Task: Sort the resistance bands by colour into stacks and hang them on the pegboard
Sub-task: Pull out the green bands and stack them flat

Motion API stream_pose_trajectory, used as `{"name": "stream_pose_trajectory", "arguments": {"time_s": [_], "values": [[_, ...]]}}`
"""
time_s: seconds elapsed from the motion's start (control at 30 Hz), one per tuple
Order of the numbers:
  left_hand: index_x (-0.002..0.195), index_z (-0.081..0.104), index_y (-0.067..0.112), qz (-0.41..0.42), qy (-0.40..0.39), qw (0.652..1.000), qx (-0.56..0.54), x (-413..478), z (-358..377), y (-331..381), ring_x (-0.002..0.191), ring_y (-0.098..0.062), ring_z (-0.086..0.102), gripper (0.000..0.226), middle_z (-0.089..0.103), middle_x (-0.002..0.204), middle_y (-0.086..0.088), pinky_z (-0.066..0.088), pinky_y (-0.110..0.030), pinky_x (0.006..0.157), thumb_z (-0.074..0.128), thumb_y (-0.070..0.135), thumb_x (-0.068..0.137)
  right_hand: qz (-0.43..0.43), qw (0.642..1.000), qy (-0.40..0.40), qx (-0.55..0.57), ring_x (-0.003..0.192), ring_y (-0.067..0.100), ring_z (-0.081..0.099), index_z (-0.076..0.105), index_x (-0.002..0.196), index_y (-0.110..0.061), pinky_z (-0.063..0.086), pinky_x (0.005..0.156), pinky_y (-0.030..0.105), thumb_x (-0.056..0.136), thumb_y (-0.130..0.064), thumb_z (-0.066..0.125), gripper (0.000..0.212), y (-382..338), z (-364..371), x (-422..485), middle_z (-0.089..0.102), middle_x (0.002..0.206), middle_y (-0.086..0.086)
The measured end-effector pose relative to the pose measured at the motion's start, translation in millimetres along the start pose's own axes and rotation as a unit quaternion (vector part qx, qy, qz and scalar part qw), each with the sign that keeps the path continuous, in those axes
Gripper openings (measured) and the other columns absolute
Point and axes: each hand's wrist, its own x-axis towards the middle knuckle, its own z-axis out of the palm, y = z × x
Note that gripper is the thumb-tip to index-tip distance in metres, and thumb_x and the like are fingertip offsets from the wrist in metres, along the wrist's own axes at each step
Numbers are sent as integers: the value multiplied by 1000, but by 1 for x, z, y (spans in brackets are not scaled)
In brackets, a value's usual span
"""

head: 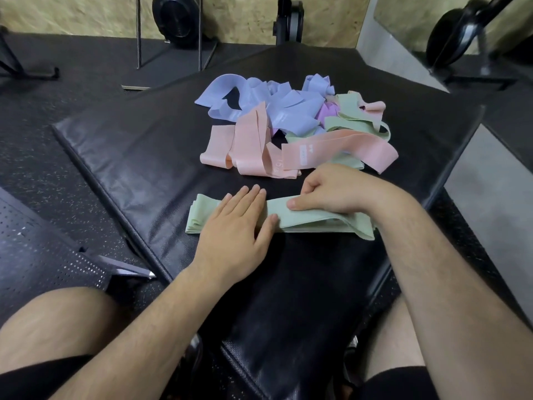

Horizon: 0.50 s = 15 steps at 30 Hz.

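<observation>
A flat stack of pale green bands (311, 216) lies across the black mat (138, 157) in front of me. My left hand (236, 223) presses down flat on the stack's left part, fingers straight. My right hand (334, 192) pinches the stack's far edge, thumb on top and fingers curled behind. Beyond the hands sits a mixed heap: pink bands (248, 145), lilac-blue bands (277, 102), more green bands (354, 116) and a bit of purple band (328, 111).
A black perforated pegboard (43, 249) lies on the floor at my left, by my knee. Gym equipment with black weight plates (176, 18) and stand legs lines the far wall. Dark rubber flooring surrounds the mat.
</observation>
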Motion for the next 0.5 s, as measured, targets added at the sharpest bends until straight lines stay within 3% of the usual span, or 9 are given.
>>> {"name": "stream_pose_trajectory", "arguments": {"time_s": [0.1,0.27,0.5], "values": [[154,35,21,-7,2,1000,4,0,0,1,150,-9,21,74,31,160,7,9,-30,124,14,61,96,14,1000,11,0,60,7,52,62,60,-24,34,58,26,75,-57,80,40,3,-4,-5,55,58,-14],[150,43,17,-9,13,1000,8,0,-1,3,147,-13,30,70,40,156,3,13,-31,123,23,58,96,39,999,13,-35,70,11,57,66,69,-23,40,62,30,75,-61,79,40,5,0,-9,63,72,-10],[148,46,11,18,39,999,19,3,-5,16,146,-20,34,64,42,155,-6,21,-39,122,27,46,97,51,998,15,-37,65,12,52,63,71,-20,37,59,30,77,-58,79,41,4,4,-9,59,69,-8]]}}
